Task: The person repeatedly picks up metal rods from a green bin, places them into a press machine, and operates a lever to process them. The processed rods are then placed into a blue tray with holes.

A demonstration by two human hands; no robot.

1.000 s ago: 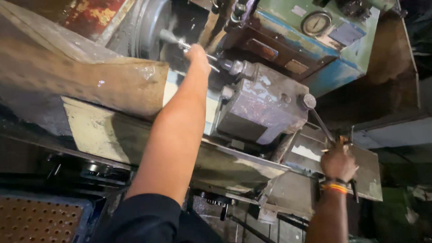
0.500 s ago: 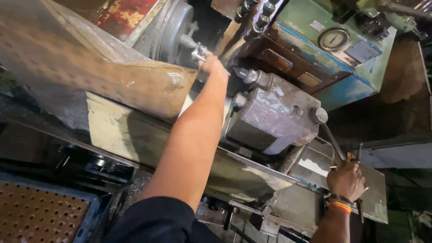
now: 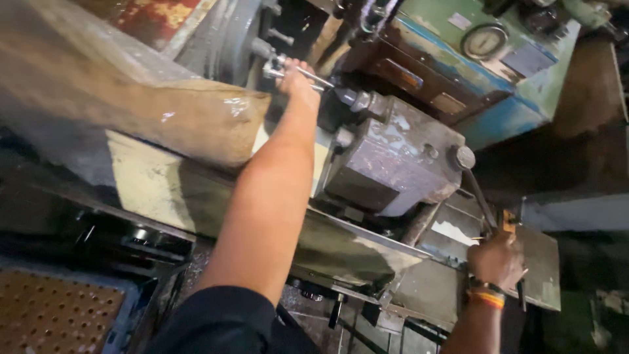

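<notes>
Left hand (image 3: 296, 77) clenches one shiny slim metal rod (image 3: 308, 75) while right hand (image 3: 496, 259) grips one dark lever (image 3: 477, 196).

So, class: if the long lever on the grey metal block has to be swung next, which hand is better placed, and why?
The right hand, probably. It is already wrapped around the lower end of the lever. The left hand is stretched far forward, gripping a shiny metal rod at the chuck, well away from the lever.
</notes>
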